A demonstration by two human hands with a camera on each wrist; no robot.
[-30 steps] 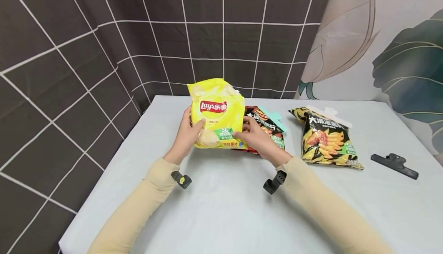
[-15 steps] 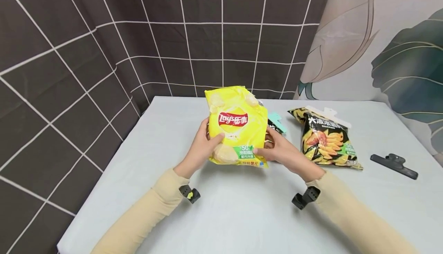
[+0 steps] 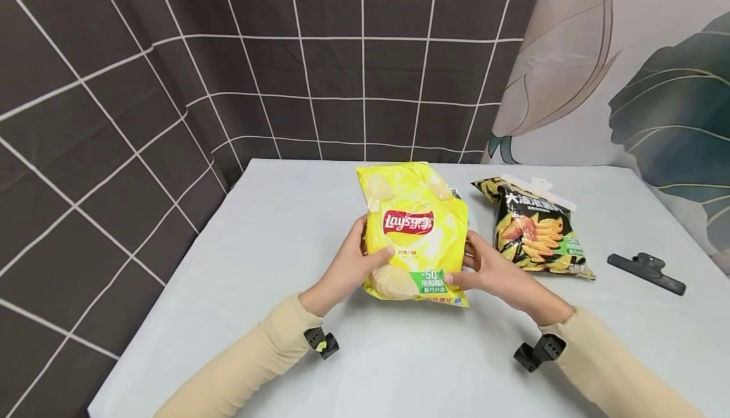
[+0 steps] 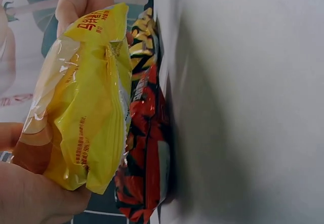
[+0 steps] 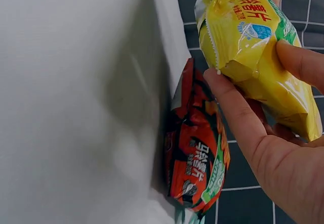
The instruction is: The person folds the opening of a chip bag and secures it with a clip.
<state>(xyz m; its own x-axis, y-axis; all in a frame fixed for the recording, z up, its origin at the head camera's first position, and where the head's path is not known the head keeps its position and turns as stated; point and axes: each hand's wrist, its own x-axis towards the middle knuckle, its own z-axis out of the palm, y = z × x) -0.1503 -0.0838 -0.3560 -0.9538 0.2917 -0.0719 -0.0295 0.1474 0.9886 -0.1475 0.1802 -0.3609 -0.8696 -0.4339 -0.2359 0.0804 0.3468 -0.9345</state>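
A yellow bag of potato chips (image 3: pixel 419 240), printed front toward me, is held between both hands above the table. My left hand (image 3: pixel 348 266) grips its left side, thumb across the front. On the other side my right hand (image 3: pixel 496 272) grips the lower right, thumb on the green label and fingers behind. In the right wrist view, one fingertip touches the bag's bottom seam. Behind it, a red and black chip bag (image 5: pixel 197 148) sits on the table, almost wholly hidden in the head view; a teal clip (image 5: pixel 187 216) shows at its end.
To the right lies a black and yellow chip bag (image 3: pixel 536 231) with a white clip (image 3: pixel 538 190) across its top. Farther right is a black clip (image 3: pixel 646 272) on the pale table (image 3: pixel 274 228). A dark tiled-pattern curtain (image 3: pixel 319 63) hangs behind.
Both hands have brought the yellow chip bag rightward and lower, nearer to me. It now covers nearly all of the red chip bag and its teal clip in the head view.
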